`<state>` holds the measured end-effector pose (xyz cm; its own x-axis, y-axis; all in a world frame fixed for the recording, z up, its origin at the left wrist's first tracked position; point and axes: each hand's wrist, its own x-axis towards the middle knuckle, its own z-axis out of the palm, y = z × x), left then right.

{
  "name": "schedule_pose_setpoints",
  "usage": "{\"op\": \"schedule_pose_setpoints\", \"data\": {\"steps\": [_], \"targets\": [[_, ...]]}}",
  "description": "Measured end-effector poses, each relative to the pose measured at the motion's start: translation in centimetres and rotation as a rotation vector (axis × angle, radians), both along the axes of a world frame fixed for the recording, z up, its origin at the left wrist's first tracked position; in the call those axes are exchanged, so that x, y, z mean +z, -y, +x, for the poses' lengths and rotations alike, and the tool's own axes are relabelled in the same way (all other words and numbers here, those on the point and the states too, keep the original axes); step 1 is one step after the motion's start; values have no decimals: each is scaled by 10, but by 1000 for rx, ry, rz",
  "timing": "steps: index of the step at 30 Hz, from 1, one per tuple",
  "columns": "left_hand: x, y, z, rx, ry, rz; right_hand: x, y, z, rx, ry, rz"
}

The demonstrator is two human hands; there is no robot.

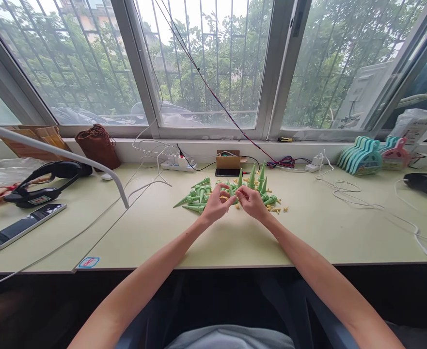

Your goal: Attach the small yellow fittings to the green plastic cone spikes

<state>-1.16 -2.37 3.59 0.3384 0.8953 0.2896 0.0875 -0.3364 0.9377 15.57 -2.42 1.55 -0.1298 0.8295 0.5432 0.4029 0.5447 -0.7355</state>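
Between my hands is a green plastic spike (231, 188), partly covered by fingers. My left hand (216, 203) curls its thumb and fingers around it. Close beside, my right hand (252, 202) is closed in a pinch at the spike's side; whatever its fingertips hold is too small to make out. Green cone-shaped spikes (191, 198) lie in a loose pile to the left of my hands. Several more stand upright behind my right hand, such as a tall spike (262, 170). Small yellow plastic valves (276, 210) are scattered to the right.
An open cardboard box (228, 159) stands behind the pile with a dark phone (228, 172) before it. Headphones (48, 182) and a large phone (22, 227) are at left. White cables (362, 201) and teal hangers (360, 156) lie at right. A white curved arm (71, 157) crosses the left side.
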Motion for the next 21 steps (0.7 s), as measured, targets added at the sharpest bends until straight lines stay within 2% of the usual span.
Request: {"op": "schedule_pose_setpoints", "data": {"steps": [3, 10, 21], "targets": [[-1, 1, 0, 47, -47, 95, -1, -1, 0, -8, -6, -7], [1, 3, 0, 90, -98, 199, 1, -2, 1, -32, -3, 4], [-5, -5, -1, 79, -64, 199, -2, -4, 0, -28, 6, -7]]}}
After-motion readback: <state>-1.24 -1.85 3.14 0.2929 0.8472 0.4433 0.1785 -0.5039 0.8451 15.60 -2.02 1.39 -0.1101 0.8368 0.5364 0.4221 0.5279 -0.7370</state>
